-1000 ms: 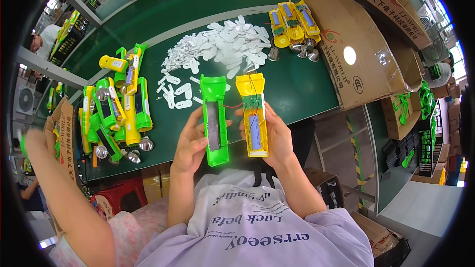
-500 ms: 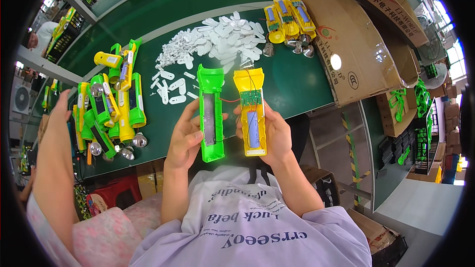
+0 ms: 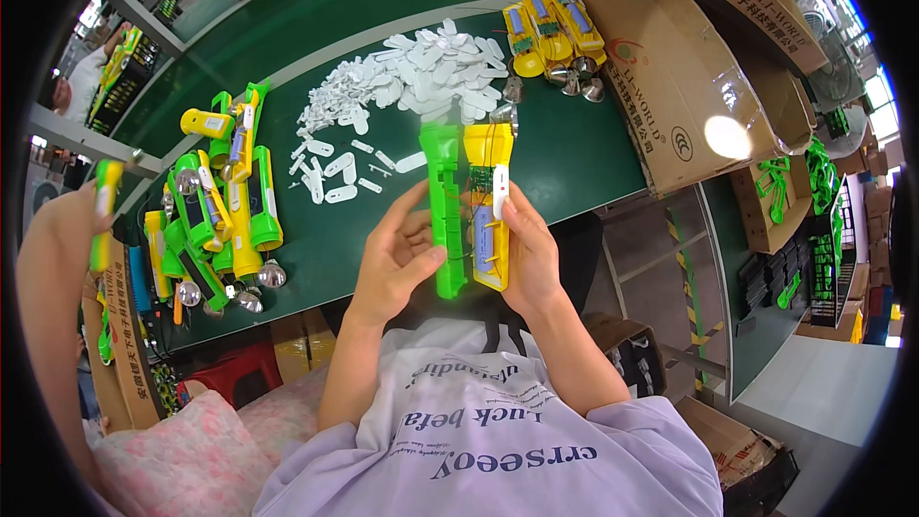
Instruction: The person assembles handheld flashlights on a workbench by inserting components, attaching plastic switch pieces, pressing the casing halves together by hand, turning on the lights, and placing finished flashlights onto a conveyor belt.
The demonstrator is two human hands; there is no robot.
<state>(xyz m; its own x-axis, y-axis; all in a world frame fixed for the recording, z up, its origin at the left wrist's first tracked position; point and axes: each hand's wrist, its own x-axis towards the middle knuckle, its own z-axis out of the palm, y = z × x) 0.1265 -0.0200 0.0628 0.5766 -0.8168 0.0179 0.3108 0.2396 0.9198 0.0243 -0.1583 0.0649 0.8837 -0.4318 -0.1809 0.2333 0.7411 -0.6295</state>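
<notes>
My left hand (image 3: 397, 263) is closed around a green flashlight housing half (image 3: 446, 220), which stands edge-on with its inside facing right. Close beside it, my right hand (image 3: 532, 254) grips a yellow flashlight housing half (image 3: 490, 273). Inside the yellow half lie a blue cylindrical battery (image 3: 483, 237) and a green circuit board (image 3: 481, 178). A white oblong piece (image 3: 500, 190) with a red dot shows along its right edge, by my right thumb. A shiny reflector (image 3: 504, 115) sits at its top end. The two halves are slightly apart.
Beyond my hands, white oblong parts (image 3: 440, 72) lie heaped on the green table (image 3: 574, 168). Assembled green and yellow flashlights (image 3: 215, 201) are piled at left, and open yellow halves (image 3: 550, 33) at far right beside a cardboard box (image 3: 670, 86). A co-worker's arm (image 3: 57, 278) holds a flashlight at left.
The green half has turned from facing up to edge-on and moved right, closer to the yellow half. The yellow half has tilted, and the white piece now shows. The co-worker's hand now holds a flashlight.
</notes>
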